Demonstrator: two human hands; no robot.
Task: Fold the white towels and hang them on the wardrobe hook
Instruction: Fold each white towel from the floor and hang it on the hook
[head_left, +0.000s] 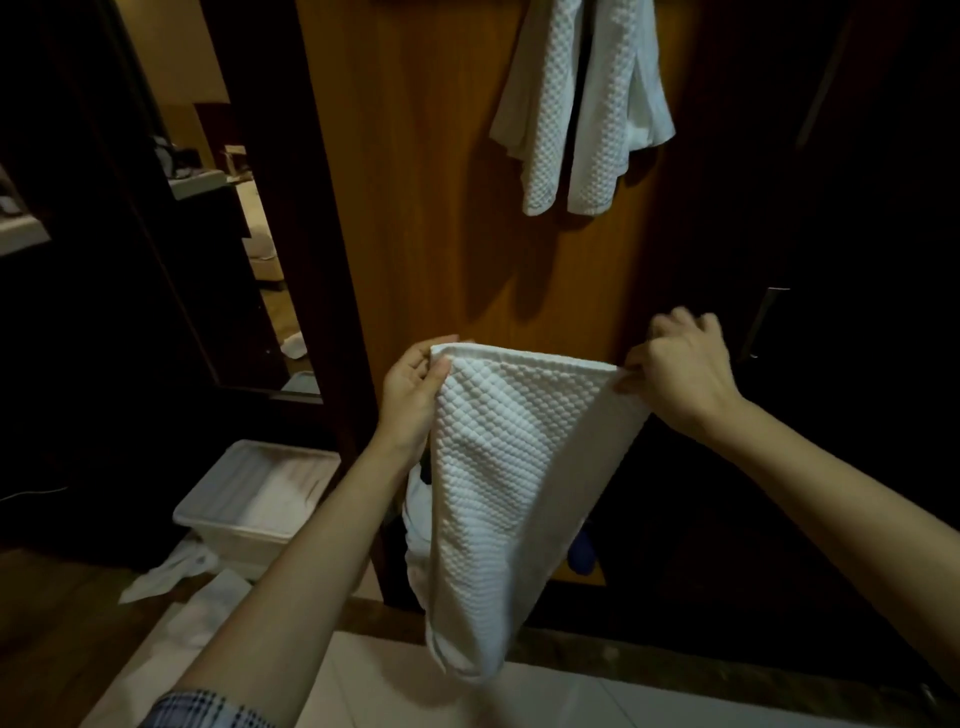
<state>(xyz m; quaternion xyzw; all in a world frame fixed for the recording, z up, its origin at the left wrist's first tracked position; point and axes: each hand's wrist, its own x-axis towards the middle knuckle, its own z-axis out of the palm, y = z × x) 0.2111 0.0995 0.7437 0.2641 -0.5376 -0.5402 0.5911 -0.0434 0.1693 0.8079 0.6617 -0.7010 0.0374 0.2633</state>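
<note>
A white waffle-textured towel (498, 467) hangs doubled in front of the person, held up by its top edge between both hands, in front of the lower part of a wooden wardrobe panel (415, 208). The left hand (415, 400) grips the towel's left top corner, thumb on the near face and fingers curled behind the fold. The right hand (680, 374) pinches the right top corner, its fingers bent and closed on the cloth. The top edge runs nearly level between the two hands, and the rest of the towel narrows as it drops, its bottom end hanging free above the pale floor tiles (571, 696). Higher on the same panel, a hung towel (582, 104) of the same white weave drapes down in two lobes; the hook that carries it is out of view at the top. To the left, low on the floor, stands a white plastic bin (260, 499), and more white cloths (171, 571) lie crumpled just beside it. A dark door with a metal handle (763, 322) is at the right, and a plaid sleeve (208, 709) shows at the bottom edge.
</note>
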